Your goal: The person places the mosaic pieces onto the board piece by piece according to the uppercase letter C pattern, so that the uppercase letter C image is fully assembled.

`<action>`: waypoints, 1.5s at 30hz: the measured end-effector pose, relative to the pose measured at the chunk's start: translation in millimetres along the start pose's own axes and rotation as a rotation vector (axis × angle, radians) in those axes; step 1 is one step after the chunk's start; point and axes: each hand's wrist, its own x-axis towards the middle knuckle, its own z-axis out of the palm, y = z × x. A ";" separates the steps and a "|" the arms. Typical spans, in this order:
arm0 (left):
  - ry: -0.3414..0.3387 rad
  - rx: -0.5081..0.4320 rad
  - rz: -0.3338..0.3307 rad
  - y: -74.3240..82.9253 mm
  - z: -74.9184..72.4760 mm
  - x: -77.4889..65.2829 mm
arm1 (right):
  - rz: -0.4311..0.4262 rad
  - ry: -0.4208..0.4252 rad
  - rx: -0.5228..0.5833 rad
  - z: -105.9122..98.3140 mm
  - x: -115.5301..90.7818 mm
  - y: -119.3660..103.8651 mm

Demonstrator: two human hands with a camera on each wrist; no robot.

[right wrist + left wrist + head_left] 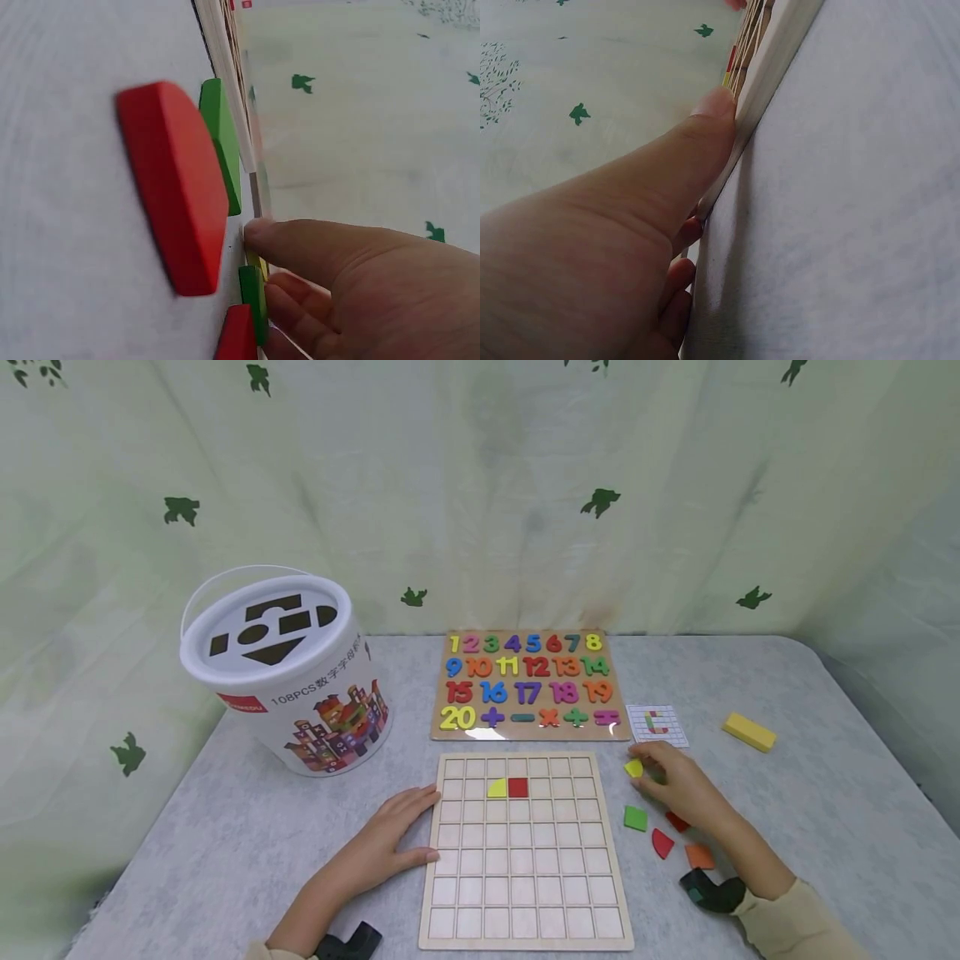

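Right hand (pixel 678 785) pinching a yellow tile (pixel 633 768) just right of a wooden grid board (pixel 525 945), left hand (pixel 390 839) touching its left edge, thumb and fingers apart, red square tile (pixel 518 787) in its second row, number puzzle (pixel 438 727) beyond.

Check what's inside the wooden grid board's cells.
A yellow quarter-circle tile and, to its right, a red square tile, in the second-farthest row of the board. What's beneath both tiles is covered.

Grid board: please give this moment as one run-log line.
left hand: touches left edge of wooden grid board | right hand: pinches yellow tile | on board: yellow quarter-circle tile, red square tile
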 end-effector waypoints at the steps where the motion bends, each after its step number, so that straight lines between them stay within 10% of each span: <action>1: 0.000 -0.001 0.001 0.3 -0.2 -0.2 | -0.001 0.001 -0.003 -0.1 -0.2 0.0; 17: 0.003 0.004 0.000 2.5 -2.3 -1.0 | 0.011 0.027 -0.001 -3.6 -0.6 -13.5; 34: 0.006 0.009 0.001 0.1 -1.3 -0.2 | -0.365 0.003 0.132 7.3 12.8 -94.4; 45: 0.008 0.005 0.006 1.2 -1.2 -0.2 | -0.279 -0.239 0.113 44.1 32.4 -88.8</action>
